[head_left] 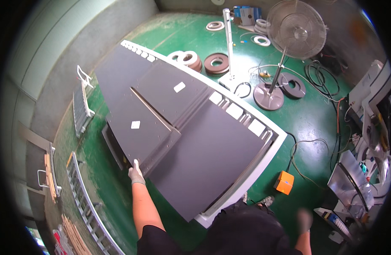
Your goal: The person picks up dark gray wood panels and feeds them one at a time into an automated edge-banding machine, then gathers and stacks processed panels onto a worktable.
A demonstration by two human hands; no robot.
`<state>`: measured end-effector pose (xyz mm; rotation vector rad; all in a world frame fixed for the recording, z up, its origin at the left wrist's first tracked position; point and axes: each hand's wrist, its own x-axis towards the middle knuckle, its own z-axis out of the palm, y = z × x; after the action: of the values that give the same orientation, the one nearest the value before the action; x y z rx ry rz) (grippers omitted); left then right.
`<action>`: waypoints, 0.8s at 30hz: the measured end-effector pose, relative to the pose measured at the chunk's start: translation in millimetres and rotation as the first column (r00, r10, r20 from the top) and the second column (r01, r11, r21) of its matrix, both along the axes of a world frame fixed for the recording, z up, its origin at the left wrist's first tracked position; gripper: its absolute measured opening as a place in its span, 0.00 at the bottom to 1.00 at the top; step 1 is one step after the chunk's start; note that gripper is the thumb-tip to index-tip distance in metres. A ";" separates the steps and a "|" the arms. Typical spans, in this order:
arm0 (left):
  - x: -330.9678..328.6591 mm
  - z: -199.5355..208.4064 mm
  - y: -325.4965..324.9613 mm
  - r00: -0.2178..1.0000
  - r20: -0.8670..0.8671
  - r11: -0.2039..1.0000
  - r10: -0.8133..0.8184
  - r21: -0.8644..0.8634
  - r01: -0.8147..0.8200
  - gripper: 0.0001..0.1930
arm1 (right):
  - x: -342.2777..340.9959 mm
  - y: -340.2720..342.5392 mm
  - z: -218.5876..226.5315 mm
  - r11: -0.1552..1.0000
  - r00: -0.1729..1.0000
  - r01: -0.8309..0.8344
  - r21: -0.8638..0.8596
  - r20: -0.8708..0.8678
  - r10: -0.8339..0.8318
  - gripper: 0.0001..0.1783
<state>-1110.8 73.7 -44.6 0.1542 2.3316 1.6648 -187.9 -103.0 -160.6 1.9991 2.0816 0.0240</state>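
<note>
My left hand (136,173), in a pale glove, grips the near-left edge of a dark grey panel (155,142). Its thumb lies on the top face and the other fingers are mostly hidden at the edge. This panel has a long narrow slot and small white labels, and lies on another dark grey board (212,159). Beneath them is a long table with a pale frame (250,174) and white pads along its far side. Low at the right, my right hand (305,220) hangs away from the panels, smeared by motion.
A pedestal fan (296,32) stands at the far right near several rolls of banding (216,63). An orange box (284,182) and loose cables lie on the green floor to the right, beside machinery (352,182). Along the left is a metal roller rack (91,208).
</note>
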 end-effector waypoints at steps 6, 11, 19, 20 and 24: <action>12.9 58.2 -66.3 0.835 0.429 0.833 -0.345 -0.270 0.482 0.26 | -81.4 31.3 48.6 0.910 0.916 -0.363 -0.202 -0.259 0.307 0.06; 83.1 77.6 -95.6 0.535 0.761 0.906 -0.368 0.164 0.391 0.31 | -124.2 84.2 71.9 0.926 0.959 -0.220 -0.306 -0.244 0.147 0.10; 123.6 42.2 -70.4 0.562 0.654 0.792 -0.506 0.611 0.001 0.24 | -275.4 209.0 152.9 0.803 0.078 -0.145 -0.578 -0.816 -0.573 0.23; 138.8 45.9 -67.3 0.566 0.665 0.812 -0.487 0.583 0.015 0.24 | -291.6 218.0 167.5 0.803 0.097 -0.225 -0.551 -0.833 -0.545 0.24; 202.1 56.8 -66.2 0.442 0.627 0.746 -0.641 0.644 0.167 0.28 | -341.4 227.3 208.5 0.691 -0.110 -0.479 -0.542 -0.744 -0.659 0.29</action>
<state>-908.6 7.5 12.1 0.0250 0.9900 1.5246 -529.3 124.3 47.9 1.4088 1.5523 -2.8466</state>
